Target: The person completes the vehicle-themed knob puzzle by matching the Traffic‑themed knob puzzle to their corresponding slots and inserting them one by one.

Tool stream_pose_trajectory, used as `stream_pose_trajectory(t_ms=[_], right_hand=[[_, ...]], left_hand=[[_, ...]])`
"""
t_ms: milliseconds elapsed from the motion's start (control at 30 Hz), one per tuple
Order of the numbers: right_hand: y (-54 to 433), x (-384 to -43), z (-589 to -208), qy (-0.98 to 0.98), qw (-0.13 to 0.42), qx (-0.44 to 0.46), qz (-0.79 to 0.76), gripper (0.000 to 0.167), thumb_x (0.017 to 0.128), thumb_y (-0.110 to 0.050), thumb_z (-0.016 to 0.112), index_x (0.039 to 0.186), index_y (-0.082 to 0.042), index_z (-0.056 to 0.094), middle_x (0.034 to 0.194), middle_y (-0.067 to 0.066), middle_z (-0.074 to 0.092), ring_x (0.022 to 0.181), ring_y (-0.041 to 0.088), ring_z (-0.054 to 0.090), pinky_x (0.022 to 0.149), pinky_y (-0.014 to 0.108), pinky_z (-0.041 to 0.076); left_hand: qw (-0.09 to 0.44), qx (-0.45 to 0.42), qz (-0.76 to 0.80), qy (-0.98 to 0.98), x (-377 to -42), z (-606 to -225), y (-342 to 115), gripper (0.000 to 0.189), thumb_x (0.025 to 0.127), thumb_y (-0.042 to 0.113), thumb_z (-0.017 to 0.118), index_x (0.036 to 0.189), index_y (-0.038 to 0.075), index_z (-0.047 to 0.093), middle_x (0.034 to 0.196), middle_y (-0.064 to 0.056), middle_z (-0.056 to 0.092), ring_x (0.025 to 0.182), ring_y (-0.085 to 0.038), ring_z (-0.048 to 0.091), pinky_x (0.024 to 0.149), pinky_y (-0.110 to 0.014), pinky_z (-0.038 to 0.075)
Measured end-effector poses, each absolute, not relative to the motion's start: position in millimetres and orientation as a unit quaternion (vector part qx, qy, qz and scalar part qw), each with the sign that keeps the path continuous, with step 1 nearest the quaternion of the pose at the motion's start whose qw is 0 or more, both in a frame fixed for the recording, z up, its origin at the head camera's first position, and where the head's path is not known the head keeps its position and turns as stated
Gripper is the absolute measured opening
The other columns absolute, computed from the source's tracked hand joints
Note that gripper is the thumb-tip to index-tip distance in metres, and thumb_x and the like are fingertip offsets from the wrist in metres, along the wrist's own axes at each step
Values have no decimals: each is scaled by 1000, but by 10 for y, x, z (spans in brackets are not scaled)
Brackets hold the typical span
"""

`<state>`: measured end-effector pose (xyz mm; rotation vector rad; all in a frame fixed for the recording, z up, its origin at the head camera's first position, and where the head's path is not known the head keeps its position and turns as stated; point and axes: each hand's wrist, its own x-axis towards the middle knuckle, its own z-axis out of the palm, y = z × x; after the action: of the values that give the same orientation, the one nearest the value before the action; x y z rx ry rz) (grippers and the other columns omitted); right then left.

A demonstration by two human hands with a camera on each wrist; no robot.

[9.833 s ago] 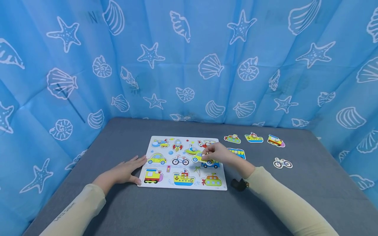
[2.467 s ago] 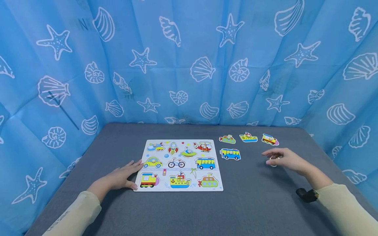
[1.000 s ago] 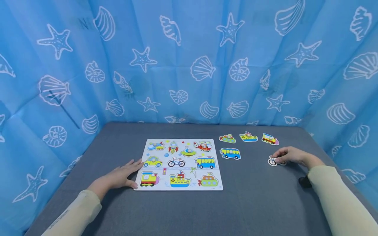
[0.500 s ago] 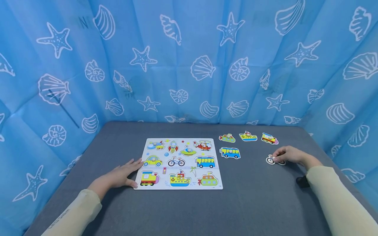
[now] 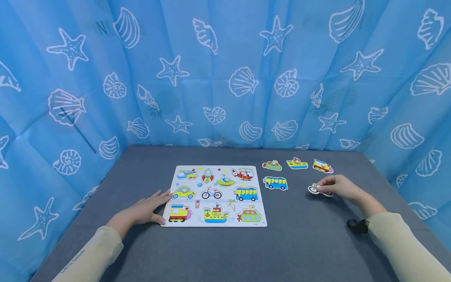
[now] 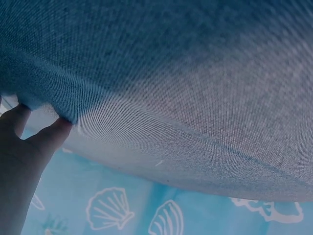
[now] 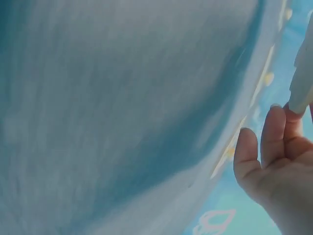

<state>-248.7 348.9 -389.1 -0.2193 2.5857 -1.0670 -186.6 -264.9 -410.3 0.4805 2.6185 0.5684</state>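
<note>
My right hand [image 5: 343,188] pinches the bicycle puzzle piece [image 5: 312,188] by its knob, holding it just above the cloth on the right, slightly tilted. In the right wrist view its pale underside [image 7: 303,73] shows beyond my fingers [image 7: 272,132]. At centre lies the white puzzle board [image 5: 260,219]. My left hand [image 5: 146,209] rests at the board's left edge with fingers spread, fingertips and thumb on the edge. Knobbed pieces of a car [image 5: 183,192], rocket, plane, flying saucer and helicopter sit in the board; the printed bicycle [image 5: 211,193] has no piece over it.
Loose bus [image 5: 276,183], submarine [image 5: 272,165], boat [image 5: 297,163] and train [image 5: 322,166] pieces lie right of the board. Grey cloth [image 5: 211,254] covers the table. A blue shell-print curtain [image 5: 218,78] hangs behind and at both sides.
Earlier the right hand held the car piece over the board; that piece now sits in its slot. The right hand has since pinched the bicycle piece, raised it and shifted left. The left hand stays put.
</note>
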Motion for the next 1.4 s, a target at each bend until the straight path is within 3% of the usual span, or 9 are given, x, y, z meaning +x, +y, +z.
stream_pose_trajectory(t_ms=[733,1400], right_hand=[[2734,-2246,-3710,902,118,-97,-405,28,90,-19,71,104,5,67,92,7,60,83,21,50,68,35,47],[2271,-2279,-3698,893,109,-130,-417,22,88,-15,73,99,4,68,88,6,60,81,21,51,65,33,45]], left_hand=[[206,161,200,944,-1860,-4097,-2629,100,76,45,79,153,8,27,159,-19,19,144,-47,8,103,-74,9],[202,163,192,946,-1861,-4117,-2640,99,77,45,77,154,7,27,159,-17,19,144,-45,10,103,-74,12]])
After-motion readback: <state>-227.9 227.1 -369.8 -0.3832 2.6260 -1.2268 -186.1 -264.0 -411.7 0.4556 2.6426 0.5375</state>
